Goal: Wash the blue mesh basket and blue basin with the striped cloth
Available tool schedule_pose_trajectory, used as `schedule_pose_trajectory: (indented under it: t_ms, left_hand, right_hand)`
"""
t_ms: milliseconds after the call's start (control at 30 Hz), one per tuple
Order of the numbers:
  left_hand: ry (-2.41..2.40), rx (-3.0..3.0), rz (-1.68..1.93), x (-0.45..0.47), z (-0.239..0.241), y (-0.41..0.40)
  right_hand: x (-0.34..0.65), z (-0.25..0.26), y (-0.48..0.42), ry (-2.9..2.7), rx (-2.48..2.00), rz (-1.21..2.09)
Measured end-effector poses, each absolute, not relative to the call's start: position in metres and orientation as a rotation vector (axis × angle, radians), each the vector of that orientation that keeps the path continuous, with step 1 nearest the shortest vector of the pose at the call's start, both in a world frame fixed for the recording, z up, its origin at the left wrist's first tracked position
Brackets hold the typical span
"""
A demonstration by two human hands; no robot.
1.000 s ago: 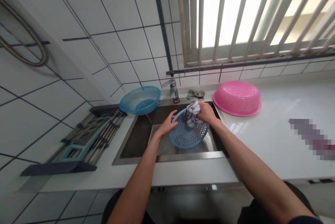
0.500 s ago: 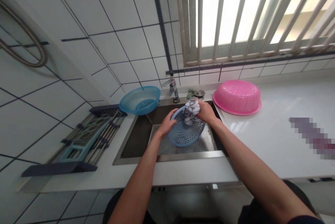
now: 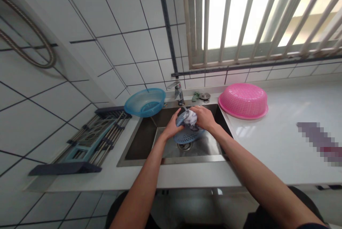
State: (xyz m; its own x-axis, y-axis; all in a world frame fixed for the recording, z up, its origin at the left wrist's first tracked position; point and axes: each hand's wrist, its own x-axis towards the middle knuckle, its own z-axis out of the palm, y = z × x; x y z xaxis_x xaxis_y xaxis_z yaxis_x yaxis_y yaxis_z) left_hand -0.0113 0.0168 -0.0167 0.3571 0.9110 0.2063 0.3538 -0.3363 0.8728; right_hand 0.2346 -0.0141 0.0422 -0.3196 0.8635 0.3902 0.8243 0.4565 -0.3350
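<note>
Left hand (image 3: 170,128): I am clamping it on the left side of the blue strainer (image 3: 187,137).
Right hand (image 3: 205,116): I am gripping a crumpled white-and-grey cloth (image 3: 190,117) and holding it against the blue strainer.
Blue strainer: I am keeping it tilted over the sink (image 3: 136,147), the drain (image 3: 185,146) showing just past its near edge.
Faucet (image 3: 178,93): it is standing behind my hands.
Pink basket (image 3: 243,100): it is lying upside down right of the sink.
</note>
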Motion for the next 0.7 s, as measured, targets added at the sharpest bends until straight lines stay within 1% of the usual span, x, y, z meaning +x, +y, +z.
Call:
schedule_pose_trajectory:
  t_ms: [200, 367, 467, 533, 700]
  left_hand:
    - [1.032, 1.778, 1.000, -0.008, -0.018, 0.025]
    - [1.125, 1.669, 1.019, -0.011, -0.011, 0.024]
    - [1.150, 1.652, 1.004, -0.014, -0.009, 0.020]
    - [1.177, 1.655, 0.966, -0.017, -0.010, 0.019]
    - [1.218, 1.784, 0.927, -0.018, -0.014, 0.016]
  right_hand:
    - [0.232, 0.035, -0.011, -2.168, -1.373, 0.146]
    - [0.264, 0.015, 0.012, -1.899, -1.619, 0.271]
    - [0.276, 0.008, 0.018, -1.834, -1.734, 0.325]
    - [0.275, 0.011, 0.016, -1.859, -1.703, 0.299]
    - [0.251, 0.035, -0.005, -2.101, -1.444, 0.106]
